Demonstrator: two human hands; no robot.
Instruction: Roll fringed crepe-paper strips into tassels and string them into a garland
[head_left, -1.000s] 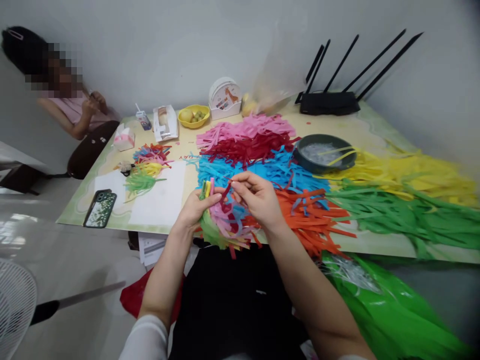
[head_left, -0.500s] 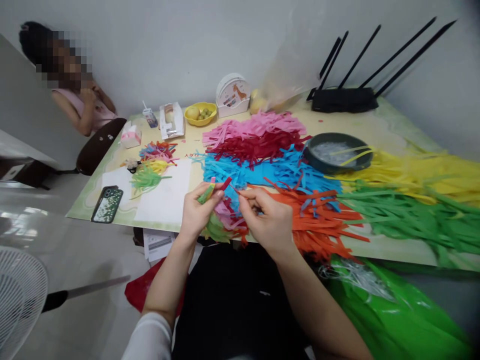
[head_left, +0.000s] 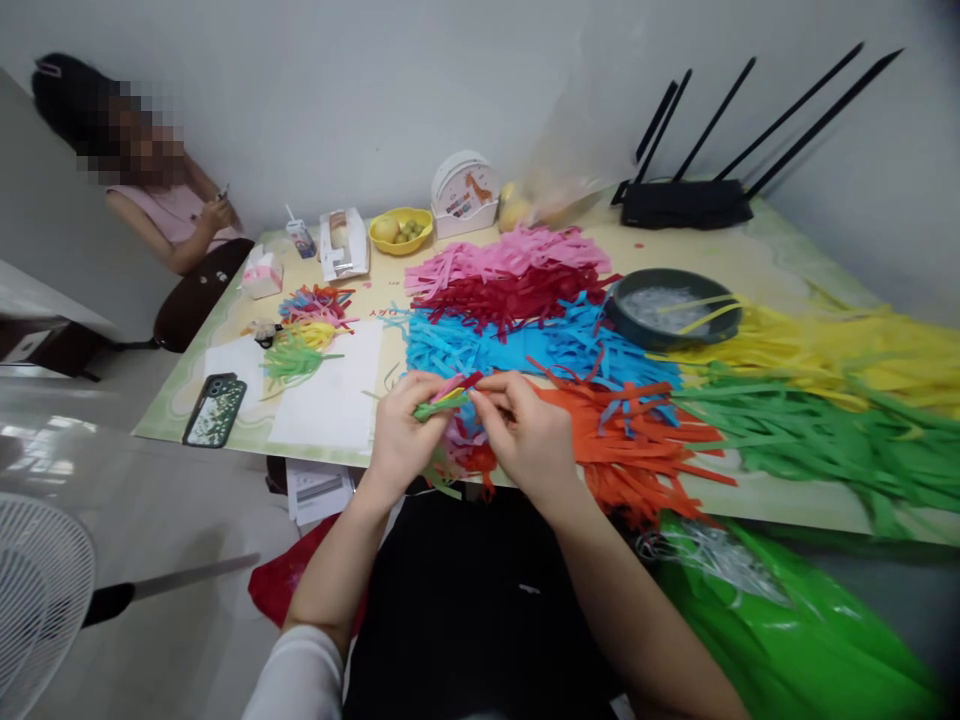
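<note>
seen from above, a person's two bare hands meet over the near edge of a table (head_left: 780, 265). the left hand (head_left: 405, 430) is closed around a small bundle of colored strips (head_left: 444, 400), its top showing green, yellow, pink and dark red, its loose ends hanging below between the hands. the right hand (head_left: 532, 437) pinches thumb and fingers together at the bundle's right end; what exactly sits between the fingertips is too small to tell.

just beyond the hands lie blue strips (head_left: 517, 350), then dark red strips (head_left: 495, 297) and pink strips (head_left: 517, 252). orange strips (head_left: 637, 445) spread beside the right hand, with green strips (head_left: 810, 440) and yellow strips (head_left: 840, 350) farther right. a dark round bowl (head_left: 637, 331) holds clear pieces (head_left: 660, 308). to the left, a multicolored tassel (head_left: 289, 365) lies partly on white paper (head_left: 315, 415), near a phone (head_left: 214, 412). at the back are a yellow dish (head_left: 405, 247) of fruit (head_left: 386, 230) and a black router (head_left: 682, 207). at far left, another person (head_left: 172, 215) sits in a pink sleeveless top.
</note>
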